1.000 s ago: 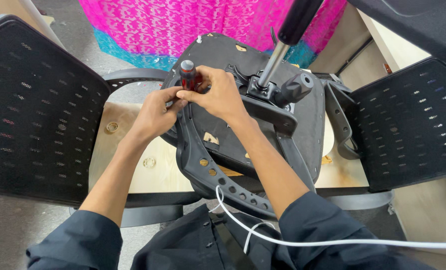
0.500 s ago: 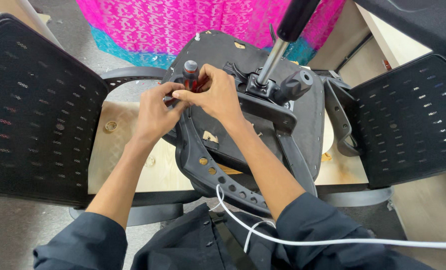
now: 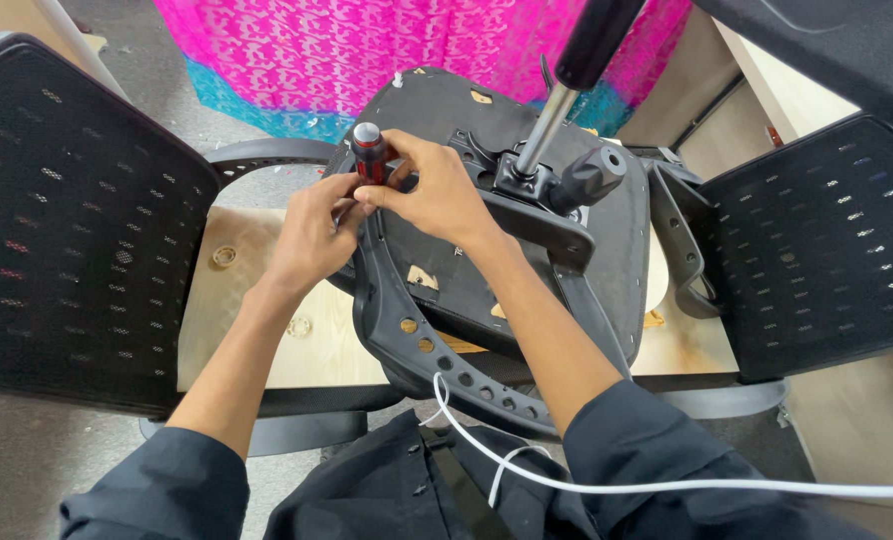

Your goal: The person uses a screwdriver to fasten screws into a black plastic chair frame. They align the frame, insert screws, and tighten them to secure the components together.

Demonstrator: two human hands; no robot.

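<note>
My right hand (image 3: 437,190) gripped the red-and-black screwdriver (image 3: 371,152), upright at the upturned chair seat's (image 3: 607,260) left edge. My left hand (image 3: 312,232) pinched its shaft just below. If I tilted it, the tip could likely have slipped off and gouged my fingers.

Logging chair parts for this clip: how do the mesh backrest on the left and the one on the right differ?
The left backrest fills more of the frame and looks nearer; the right backrest looks smaller. The left one rests over a pale wooden board, while the right one lies beside the upturned seat near a desk edge. The left hand works closer to the left backrest. Both are black perforated mesh panels.
</note>
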